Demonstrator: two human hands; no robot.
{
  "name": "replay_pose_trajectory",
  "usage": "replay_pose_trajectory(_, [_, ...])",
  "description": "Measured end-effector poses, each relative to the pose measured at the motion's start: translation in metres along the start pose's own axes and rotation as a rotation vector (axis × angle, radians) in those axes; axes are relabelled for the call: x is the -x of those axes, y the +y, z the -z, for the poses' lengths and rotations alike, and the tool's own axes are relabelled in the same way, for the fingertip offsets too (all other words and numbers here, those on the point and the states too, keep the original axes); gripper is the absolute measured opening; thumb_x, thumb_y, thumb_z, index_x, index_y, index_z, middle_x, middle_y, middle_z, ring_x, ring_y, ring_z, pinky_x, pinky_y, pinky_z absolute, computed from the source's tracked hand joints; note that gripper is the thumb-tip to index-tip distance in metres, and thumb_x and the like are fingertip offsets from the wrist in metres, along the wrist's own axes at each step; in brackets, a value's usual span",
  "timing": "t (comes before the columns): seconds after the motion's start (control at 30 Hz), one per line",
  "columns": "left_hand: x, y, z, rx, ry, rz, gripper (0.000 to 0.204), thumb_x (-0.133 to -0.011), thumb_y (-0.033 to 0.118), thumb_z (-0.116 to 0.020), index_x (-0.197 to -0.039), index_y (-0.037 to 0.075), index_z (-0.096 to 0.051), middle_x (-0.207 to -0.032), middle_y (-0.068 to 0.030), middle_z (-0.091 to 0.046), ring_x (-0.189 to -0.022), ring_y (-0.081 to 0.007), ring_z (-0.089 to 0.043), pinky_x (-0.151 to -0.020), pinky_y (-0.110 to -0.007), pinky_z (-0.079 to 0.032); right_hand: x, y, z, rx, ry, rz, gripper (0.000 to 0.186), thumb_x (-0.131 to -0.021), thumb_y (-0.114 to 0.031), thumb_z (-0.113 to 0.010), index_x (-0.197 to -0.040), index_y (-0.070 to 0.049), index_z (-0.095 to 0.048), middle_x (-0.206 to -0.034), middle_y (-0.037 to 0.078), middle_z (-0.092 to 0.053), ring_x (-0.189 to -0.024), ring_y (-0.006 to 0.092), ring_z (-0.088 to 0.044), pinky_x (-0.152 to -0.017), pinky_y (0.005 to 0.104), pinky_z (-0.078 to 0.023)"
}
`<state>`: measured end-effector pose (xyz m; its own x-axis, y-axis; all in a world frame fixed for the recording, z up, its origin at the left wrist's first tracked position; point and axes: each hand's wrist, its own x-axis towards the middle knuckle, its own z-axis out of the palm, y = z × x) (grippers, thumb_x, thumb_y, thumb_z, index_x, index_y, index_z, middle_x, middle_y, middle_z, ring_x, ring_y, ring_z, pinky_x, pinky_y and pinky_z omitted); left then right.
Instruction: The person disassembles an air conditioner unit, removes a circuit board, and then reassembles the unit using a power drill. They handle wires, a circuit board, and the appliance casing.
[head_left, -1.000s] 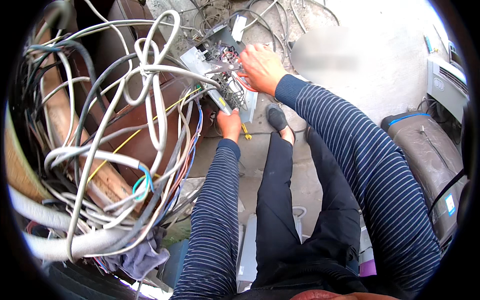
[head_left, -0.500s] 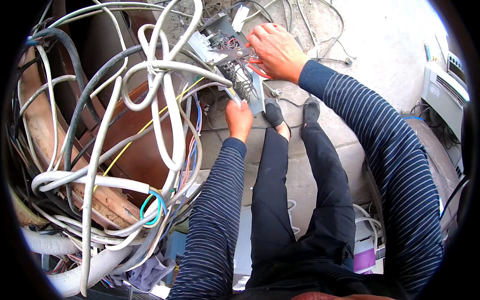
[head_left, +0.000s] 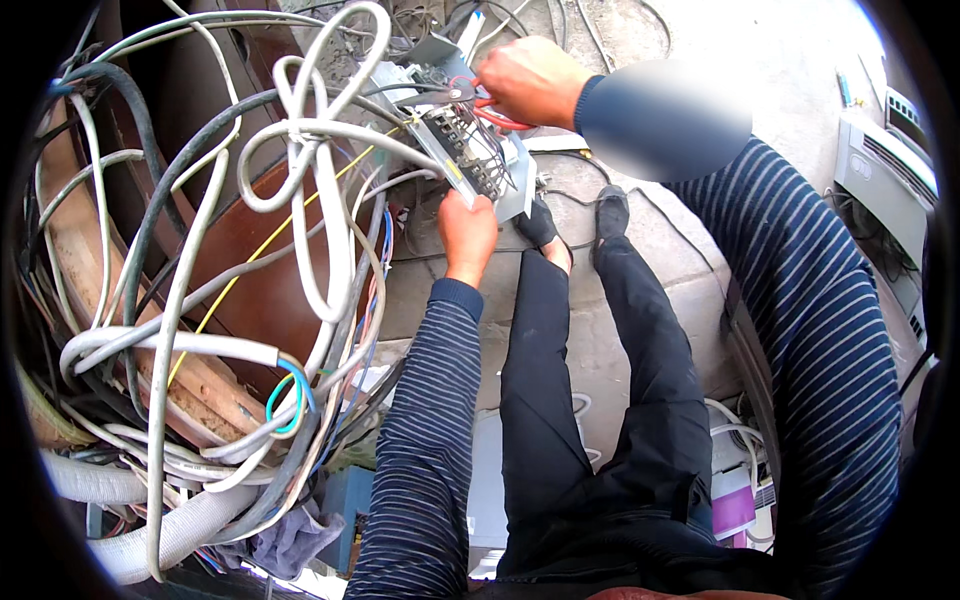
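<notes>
My left hand (head_left: 467, 238) is closed on the near edge of a grey metal electrical box (head_left: 518, 188), held up over the floor. Rows of dark terminals (head_left: 478, 160) and thin loose wires fill its open inside. In my right hand (head_left: 530, 82) is a pair of scissors (head_left: 498, 119) with red handles and short dark blades. The blades point left across the far part of the box, among the wires. Exactly what lies between them is too small to tell. A thick white cable (head_left: 375, 135) passes just left of the box.
A big tangle of white, grey and black cables (head_left: 200, 270) covers brown wooden pieces (head_left: 85, 210) on the left. Thin cords lie on the concrete floor (head_left: 740, 50). Grey-white appliance casings (head_left: 880, 180) stand at right. My feet are just below the box.
The scissors have shifted toward the far left of the box, and their blades look closer together. My left hand still grips the box, which sits slightly differently in view.
</notes>
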<state>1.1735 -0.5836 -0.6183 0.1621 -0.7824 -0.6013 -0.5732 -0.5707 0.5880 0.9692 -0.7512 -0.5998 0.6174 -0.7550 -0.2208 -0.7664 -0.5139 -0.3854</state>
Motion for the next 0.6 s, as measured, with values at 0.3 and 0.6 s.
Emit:
replay_pose_trajectory(0.3, [0.049,0.038,0.007,0.036,-0.145,-0.059,0.02,-0.086,0.011,-0.061,-0.092,-0.006,-0.07,-0.077,-0.0168,-0.074,-0.072,-0.0243,-0.072,-0.07,-0.042,-0.055,0.056,-0.015,0.04,0.287,0.05,-0.026,0.023,-0.091,-0.028,-0.067,-0.098,-0.006,-0.071,-0.098,0.009,-0.066,-0.097,0.025,-0.066,-0.087,0.0371,-0.052])
replay_pose_trajectory(0.6, [0.111,0.113,0.014,-0.092,-0.343,-0.031,0.029,-0.085,0.014,-0.062,-0.102,-0.006,-0.074,-0.093,-0.0287,-0.075,-0.092,-0.044,-0.074,-0.085,-0.05,-0.057,0.09,-0.026,0.094,0.166,-0.144,-0.109,0.031,-0.085,-0.037,-0.078,-0.091,-0.008,-0.076,-0.091,0.011,-0.073,-0.089,0.0282,-0.074,-0.076,0.0414,-0.058])
